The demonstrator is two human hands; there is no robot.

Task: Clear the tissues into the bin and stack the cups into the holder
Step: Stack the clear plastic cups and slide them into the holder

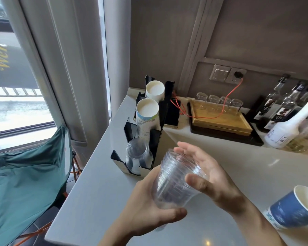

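A clear ribbed plastic cup [174, 180] is held tilted above the counter [100, 201] between both hands. My left hand [146, 208] grips it from below and my right hand [208, 174] cups its upper side with fingers spread. Just beyond stands a black cup holder [156, 139] with three slots. Its nearest slot holds upside-down clear cups [137, 155]. The middle slot holds a stack of printed paper cups [147, 112], and the far slot holds white paper cups [155, 90]. A blue paper cup [292, 210] lies on its side at the right. No tissues or bin show.
A wooden tray [219, 121] carries several upturned glasses [219, 102] at the back. Bottles [290, 119] crowd the right rear corner. A phone [172, 112] lies by the holder with an orange cable [233, 91] running to the wall socket. A green folding chair [28, 174] stands left of the counter.
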